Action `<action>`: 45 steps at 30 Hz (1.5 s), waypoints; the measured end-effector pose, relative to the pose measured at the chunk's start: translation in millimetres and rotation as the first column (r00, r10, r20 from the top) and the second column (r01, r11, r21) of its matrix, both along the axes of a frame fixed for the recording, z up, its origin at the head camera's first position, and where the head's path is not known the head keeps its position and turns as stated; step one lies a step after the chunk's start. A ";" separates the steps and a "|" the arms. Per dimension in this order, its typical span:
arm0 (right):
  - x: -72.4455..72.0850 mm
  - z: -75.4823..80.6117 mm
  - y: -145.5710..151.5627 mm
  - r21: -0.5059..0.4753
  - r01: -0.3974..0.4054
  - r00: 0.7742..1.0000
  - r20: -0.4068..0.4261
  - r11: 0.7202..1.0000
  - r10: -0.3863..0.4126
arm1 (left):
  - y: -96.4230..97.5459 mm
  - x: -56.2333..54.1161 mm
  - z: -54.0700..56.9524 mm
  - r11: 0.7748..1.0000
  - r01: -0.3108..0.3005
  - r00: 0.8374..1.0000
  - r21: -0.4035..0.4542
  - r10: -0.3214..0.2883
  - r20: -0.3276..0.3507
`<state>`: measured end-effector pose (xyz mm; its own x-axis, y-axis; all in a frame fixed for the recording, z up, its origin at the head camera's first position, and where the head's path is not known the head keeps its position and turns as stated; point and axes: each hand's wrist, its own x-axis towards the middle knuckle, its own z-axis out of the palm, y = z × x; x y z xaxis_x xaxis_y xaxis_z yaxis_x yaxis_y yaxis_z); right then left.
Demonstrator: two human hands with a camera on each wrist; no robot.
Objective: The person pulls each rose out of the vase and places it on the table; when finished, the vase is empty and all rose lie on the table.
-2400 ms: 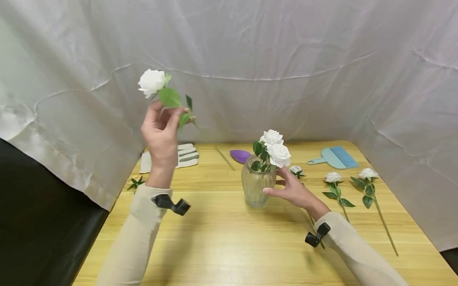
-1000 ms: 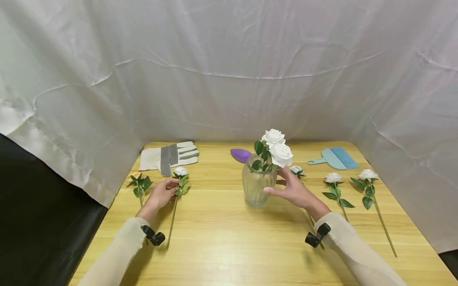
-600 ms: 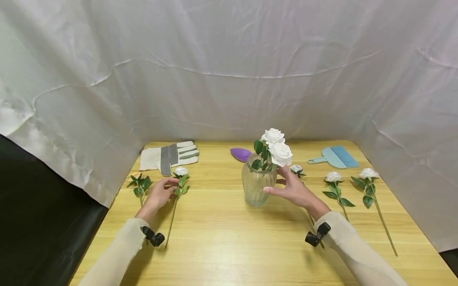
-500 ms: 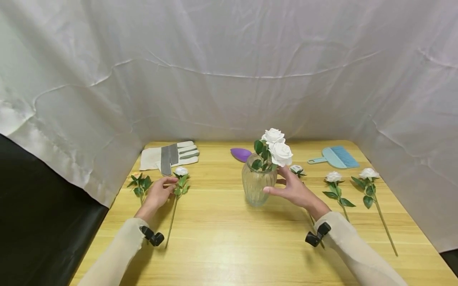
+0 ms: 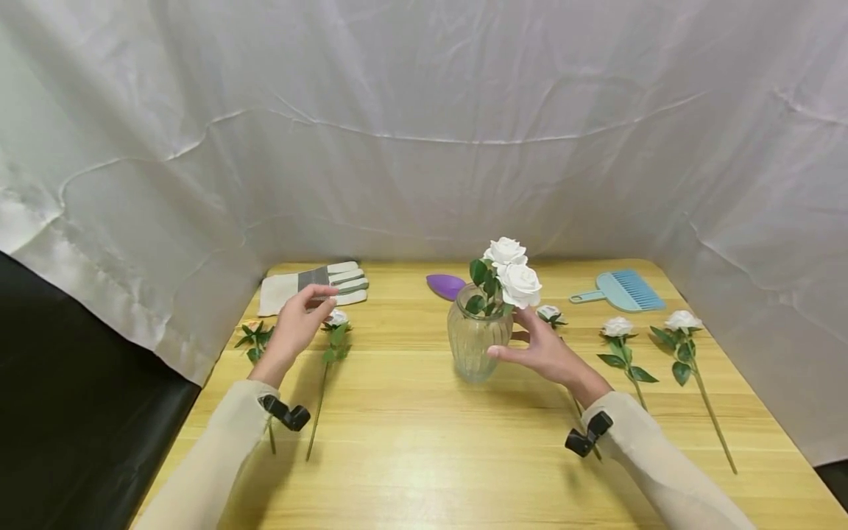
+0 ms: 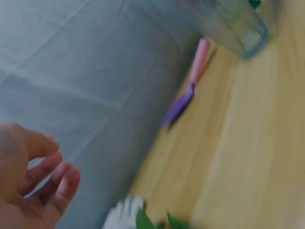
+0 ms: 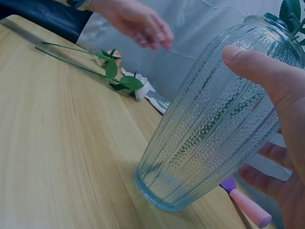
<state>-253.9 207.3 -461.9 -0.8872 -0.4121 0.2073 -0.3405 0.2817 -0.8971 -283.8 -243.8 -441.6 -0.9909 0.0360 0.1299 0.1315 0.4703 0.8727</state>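
Observation:
My left hand [image 5: 298, 324] hovers empty over the left side of the table, fingers loosely bent and thumb apart. Just to its right and below lies a single white rose [image 5: 337, 319], its long stem toward me. My right hand [image 5: 546, 355] grips a ribbed clear glass vase [image 5: 473, 350] from the right, thumb along the near side and fingers round the back. Two white roses [image 5: 519, 285] with green leaves lean over the vase's right rim. In the right wrist view the stems show dimly through the textured glass [image 7: 209, 124].
An orange-yellow rose [image 5: 252, 327] lies left, below a white-and-grey work glove [image 5: 278, 293]. Behind the vase is a purple trowel with a pink handle [image 6: 200, 59]. A blue dustpan-like tool [image 5: 623, 292] and more white roses [image 5: 682, 322] lie right. A grey curtain [image 5: 424, 191] encloses the table.
My left hand has brought a raised white rose down onto the table on the left, let go of it and lifted away. The right hand has stayed on the vase.

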 end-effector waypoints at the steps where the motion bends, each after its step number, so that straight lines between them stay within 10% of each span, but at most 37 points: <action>1: -0.1 -0.1 0.1 0.000 0.001 1.000 -0.001 1.000 -0.001 | 5.8 -1.5 5.4 1.000 0.020 1.000 0.000 -0.020 -0.020; 10: -2.3 -2.9 1.8 0.003 0.002 1.000 -0.001 1.000 -0.002 | 80.3 -6.3 38.8 0.971 0.223 0.969 0.084 -0.211 -0.130; 20: -1.3 -0.6 -1.0 -0.009 -0.012 1.000 0.001 1.000 0.012 | 156.0 -2.0 54.0 0.870 0.473 0.869 0.139 -0.436 -0.234; 27: -1.4 0.9 -2.4 -0.003 -0.017 1.000 0.009 1.000 0.017 | 182.7 5.0 60.6 0.872 0.486 0.841 0.065 -0.446 -0.306; 35: -1.8 -0.3 0.8 -0.007 -0.021 1.000 0.002 1.000 0.021 | 203.7 12.9 70.9 0.800 0.600 0.759 -0.014 -0.576 -0.303; 45: 0.3 0.2 1.0 0.037 -0.005 1.000 -0.002 0.999 0.005 | 218.1 13.6 69.3 0.767 0.608 0.715 -0.204 -0.641 -0.279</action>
